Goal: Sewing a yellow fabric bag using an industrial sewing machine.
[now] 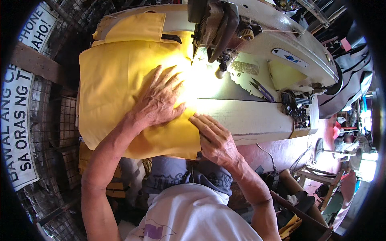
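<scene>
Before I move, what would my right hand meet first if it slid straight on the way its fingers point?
Most likely your left hand, at its thumb, across a short stretch of yellow fabric; the exact height is hard to judge.

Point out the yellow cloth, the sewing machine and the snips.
Yellow cloth (pixel 114 86), head view: its flat left part.
Sewing machine (pixel 273 40), head view: its pale arm.
Snips (pixel 265 93), head view: the purple handle.

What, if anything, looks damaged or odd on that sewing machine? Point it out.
The sewing machine bed looks worn: a pale layer ends in a ragged edge, as if peeled, near the purple-handled thread snips.
</scene>
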A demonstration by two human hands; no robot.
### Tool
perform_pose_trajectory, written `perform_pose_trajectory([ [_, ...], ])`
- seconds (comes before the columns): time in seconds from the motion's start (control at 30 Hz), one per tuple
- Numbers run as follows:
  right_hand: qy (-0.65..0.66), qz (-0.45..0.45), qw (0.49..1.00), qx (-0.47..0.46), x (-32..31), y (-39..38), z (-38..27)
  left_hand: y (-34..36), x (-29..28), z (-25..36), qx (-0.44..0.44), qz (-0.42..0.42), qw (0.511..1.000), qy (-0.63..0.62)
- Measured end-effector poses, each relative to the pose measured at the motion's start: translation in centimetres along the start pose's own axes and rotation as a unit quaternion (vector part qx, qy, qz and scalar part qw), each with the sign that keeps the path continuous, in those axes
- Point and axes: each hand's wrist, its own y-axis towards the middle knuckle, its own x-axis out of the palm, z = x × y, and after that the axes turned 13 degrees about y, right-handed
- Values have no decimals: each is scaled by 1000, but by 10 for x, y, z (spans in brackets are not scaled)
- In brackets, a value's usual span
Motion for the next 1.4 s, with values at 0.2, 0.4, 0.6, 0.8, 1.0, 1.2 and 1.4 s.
perform_pose_trajectory([
  [0.2, 1, 8, 1000, 9, -5, 21, 14, 17, 6, -17, -6, 23, 998, -62],
  [0.4, 3, 8, 1000, 26, -9, 27, 9, 19, 6, -24, 1, 2, 999, -42],
  [0.6, 3, 24, 997, 67, 0, 28, 16, 28, 15, -36, 6, -6, 999, -36],
  [0.8, -12, 65, 994, 82, 6, 0, -9, 2, -26, -9, 14, 13, 1000, -21],
  [1.0, -21, 90, 993, 73, 24, -22, -21, -54, -42, 52, 31, 8, 996, -80],
  [1.2, -6, 131, 989, 62, 26, -29, -22, -55, -31, 60, 23, 58, 996, -70],
  [1.4, -4, 154, 986, 57, 31, -28, -23, -60, -18, 59, 29, 81, 995, -53],
])
